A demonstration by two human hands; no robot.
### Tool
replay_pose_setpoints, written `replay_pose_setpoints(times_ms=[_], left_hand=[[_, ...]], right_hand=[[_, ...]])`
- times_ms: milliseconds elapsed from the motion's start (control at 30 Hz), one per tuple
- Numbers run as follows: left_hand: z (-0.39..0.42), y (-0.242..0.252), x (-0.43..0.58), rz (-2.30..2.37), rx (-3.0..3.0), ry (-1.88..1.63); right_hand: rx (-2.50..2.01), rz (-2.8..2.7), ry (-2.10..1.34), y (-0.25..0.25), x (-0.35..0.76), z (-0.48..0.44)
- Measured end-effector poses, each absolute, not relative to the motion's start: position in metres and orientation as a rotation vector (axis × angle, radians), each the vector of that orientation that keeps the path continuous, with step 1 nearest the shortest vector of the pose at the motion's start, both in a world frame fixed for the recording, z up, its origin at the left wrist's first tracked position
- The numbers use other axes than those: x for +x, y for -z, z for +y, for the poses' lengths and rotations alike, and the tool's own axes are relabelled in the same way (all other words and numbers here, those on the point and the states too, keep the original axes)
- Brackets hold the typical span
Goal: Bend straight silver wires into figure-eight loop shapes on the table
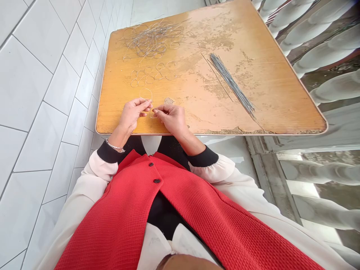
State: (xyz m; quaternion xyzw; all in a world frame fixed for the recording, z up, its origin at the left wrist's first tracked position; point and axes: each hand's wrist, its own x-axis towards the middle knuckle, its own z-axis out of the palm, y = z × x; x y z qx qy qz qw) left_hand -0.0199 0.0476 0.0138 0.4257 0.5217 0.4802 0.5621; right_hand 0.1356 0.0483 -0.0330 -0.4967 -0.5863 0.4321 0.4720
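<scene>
Between my hands, near the table's front edge, is a thin metal wire [146, 89] bent into a round loop at its far end. My left hand [133, 114] pinches it just below that loop. The fingertips of my right hand [171, 117] are closed on the wire's lower part, where a second, smaller curve shows below the fingers. Just beyond my hands lies a row of several wires bent into figure-eight shapes [160, 71]. A tangled pile of curled wires [157, 37] sits farther back on the left.
The wooden table [194, 80] has a worn, peeling surface. On its right lies a bundle of straight grey wires [232, 83], with loose straight wires beside it. A white tiled wall [47, 90] runs along the left. A white balustrade [334, 54] stands along the right.
</scene>
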Motion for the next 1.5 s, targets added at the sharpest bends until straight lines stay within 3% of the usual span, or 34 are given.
replay_pose_setpoints(times_ms=[167, 500, 767, 1167, 1500], left_hand=[[0.047, -0.017, -0.019, 1.238, 1.057, -1.115], [0.045, -0.016, -0.019, 1.221, 1.111, -1.09], [0.044, -0.013, -0.021, 1.183, 1.178, -1.075], [0.041, -0.014, -0.021, 1.238, 1.143, -1.07], [0.043, -0.018, -0.018, 1.29, 1.146, -1.061]], right_hand=[[-1.158, -1.462, -0.996, 0.039, 0.133, 0.047], [-1.228, -1.696, -0.425, 0.05, 0.132, 0.048], [-1.162, -1.464, -0.798, 0.045, 0.132, 0.054], [-1.198, -1.536, -0.781, 0.033, 0.13, 0.056], [-1.199, -1.693, -0.546, 0.037, 0.132, 0.054]])
